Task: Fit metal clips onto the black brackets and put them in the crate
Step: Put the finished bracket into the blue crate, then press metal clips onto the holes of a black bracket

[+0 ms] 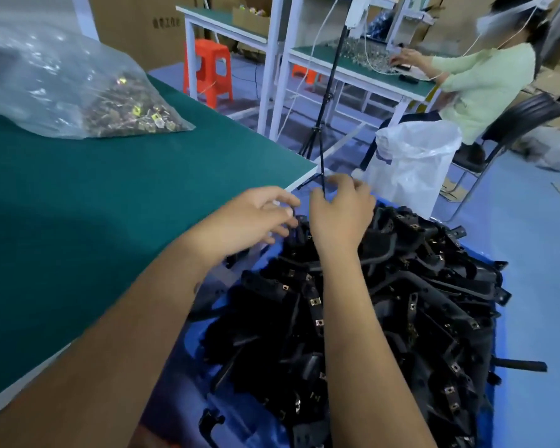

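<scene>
A blue plastic crate [485,425] beside the workbench is heaped above its rim with black moulded plastic brackets [411,305], many already carrying small square metal clips [314,301]. On the green-matted workbench [110,195] lies a clear plastic bag [62,79] holding a loose pile of more metal clips.

Both hands reach over the far edge of the heap. The left hand [256,218] has its fingers loosely spread and touching the top of a bracket; the right hand [340,215] is seen from the back with fingers curled downward, and whether it grips anything cannot be told.

A brown cardboard carton [156,30] behind the bench bears dark printed characters, too blurred to read.

The floor [530,240] is pale blue. An orange plastic stool [208,71] stands by white-framed tables, where a seated person in a pale green top [485,82] works beside a white sack [414,163].
</scene>
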The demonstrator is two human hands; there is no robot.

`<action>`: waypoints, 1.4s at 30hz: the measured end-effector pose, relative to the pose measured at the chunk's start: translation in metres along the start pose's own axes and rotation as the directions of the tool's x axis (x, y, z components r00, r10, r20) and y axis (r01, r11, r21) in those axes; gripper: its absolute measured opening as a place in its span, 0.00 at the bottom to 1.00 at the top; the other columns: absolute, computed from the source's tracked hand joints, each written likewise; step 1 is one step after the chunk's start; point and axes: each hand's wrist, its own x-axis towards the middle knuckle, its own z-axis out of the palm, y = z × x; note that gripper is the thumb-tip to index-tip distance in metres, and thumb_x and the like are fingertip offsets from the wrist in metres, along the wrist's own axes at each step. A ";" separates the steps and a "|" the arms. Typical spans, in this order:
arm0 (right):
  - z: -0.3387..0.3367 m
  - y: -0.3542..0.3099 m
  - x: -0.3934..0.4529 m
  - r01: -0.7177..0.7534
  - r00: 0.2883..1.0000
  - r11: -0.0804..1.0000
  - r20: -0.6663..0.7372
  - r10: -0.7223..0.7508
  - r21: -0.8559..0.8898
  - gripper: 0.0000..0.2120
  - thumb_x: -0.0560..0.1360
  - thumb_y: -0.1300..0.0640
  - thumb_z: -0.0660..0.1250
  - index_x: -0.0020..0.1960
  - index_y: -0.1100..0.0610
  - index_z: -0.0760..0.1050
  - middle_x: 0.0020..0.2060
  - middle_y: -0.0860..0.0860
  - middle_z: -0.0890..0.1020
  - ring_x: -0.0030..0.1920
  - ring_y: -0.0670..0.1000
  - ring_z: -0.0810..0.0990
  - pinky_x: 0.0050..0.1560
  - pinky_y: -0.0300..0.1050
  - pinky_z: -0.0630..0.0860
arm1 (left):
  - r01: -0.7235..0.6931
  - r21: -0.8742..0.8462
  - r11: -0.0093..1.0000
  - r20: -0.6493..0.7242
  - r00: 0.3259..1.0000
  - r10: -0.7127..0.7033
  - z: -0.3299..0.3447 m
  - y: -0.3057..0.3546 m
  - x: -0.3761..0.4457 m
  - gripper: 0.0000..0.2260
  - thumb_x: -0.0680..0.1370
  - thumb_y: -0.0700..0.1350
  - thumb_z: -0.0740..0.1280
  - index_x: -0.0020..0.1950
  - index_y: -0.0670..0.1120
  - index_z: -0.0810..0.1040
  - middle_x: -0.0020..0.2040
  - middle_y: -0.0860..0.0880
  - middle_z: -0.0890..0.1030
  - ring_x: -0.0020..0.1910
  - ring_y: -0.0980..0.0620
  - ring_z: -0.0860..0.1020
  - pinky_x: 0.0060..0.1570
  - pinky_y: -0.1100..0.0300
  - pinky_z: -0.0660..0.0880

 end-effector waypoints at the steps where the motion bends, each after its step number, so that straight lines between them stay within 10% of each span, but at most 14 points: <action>1: 0.010 -0.019 -0.005 0.065 0.996 0.997 0.053 -0.067 0.030 0.14 0.77 0.53 0.65 0.61 0.55 0.77 0.61 0.56 0.75 0.62 0.59 0.70 0.61 0.52 0.67 | -0.032 0.017 0.999 -0.026 0.999 0.032 -0.016 0.008 -0.005 0.10 0.83 0.41 0.60 0.51 0.55 0.78 0.41 0.54 0.83 0.37 0.61 0.81 0.37 0.68 0.76; 7: 0.074 -0.137 -0.056 0.343 0.851 0.906 0.325 -0.412 0.248 0.13 0.78 0.53 0.63 0.58 0.56 0.80 0.55 0.57 0.80 0.58 0.61 0.73 0.58 0.55 0.69 | 0.015 0.136 0.991 -0.430 0.902 0.045 -0.128 -0.003 -0.064 0.12 0.82 0.38 0.59 0.48 0.52 0.79 0.33 0.53 0.80 0.29 0.61 0.77 0.29 0.67 0.70; 18: 0.148 -0.304 -0.202 0.447 0.360 0.654 0.546 -0.756 0.610 0.10 0.76 0.58 0.59 0.51 0.55 0.78 0.47 0.53 0.79 0.49 0.56 0.76 0.48 0.53 0.74 | 0.044 -0.063 0.997 -0.954 0.292 -0.073 -0.238 -0.070 -0.216 0.12 0.79 0.34 0.58 0.50 0.47 0.79 0.46 0.49 0.81 0.40 0.60 0.78 0.36 0.70 0.73; 31: 0.217 -0.346 -0.241 0.375 0.335 0.688 0.602 -0.725 0.621 0.10 0.79 0.57 0.59 0.51 0.53 0.80 0.50 0.51 0.82 0.55 0.59 0.74 0.56 0.55 0.74 | 0.007 -0.142 0.990 -0.963 -0.234 -0.136 -0.306 -0.106 -0.301 0.10 0.80 0.39 0.58 0.47 0.52 0.76 0.36 0.54 0.75 0.27 0.64 0.70 0.25 0.71 0.67; 37: 0.238 -0.378 -0.258 0.432 0.342 0.588 0.480 -0.808 0.684 0.08 0.78 0.60 0.61 0.48 0.56 0.80 0.46 0.49 0.78 0.53 0.54 0.74 0.53 0.50 0.74 | -0.245 -0.297 0.923 -0.917 -0.196 -0.347 -0.328 -0.104 -0.269 0.11 0.79 0.37 0.58 0.45 0.49 0.77 0.37 0.51 0.79 0.35 0.56 0.75 0.37 0.63 0.72; 42: 0.267 -0.424 -0.265 0.506 0.269 0.529 0.458 -0.847 0.682 0.16 0.78 0.56 0.61 0.65 0.53 0.73 0.63 0.51 0.74 0.64 0.53 0.69 0.61 0.49 0.69 | -0.291 -0.359 0.887 -0.905 -0.123 -0.407 -0.340 -0.110 -0.267 0.12 0.80 0.39 0.60 0.43 0.50 0.80 0.37 0.51 0.81 0.35 0.54 0.78 0.37 0.61 0.76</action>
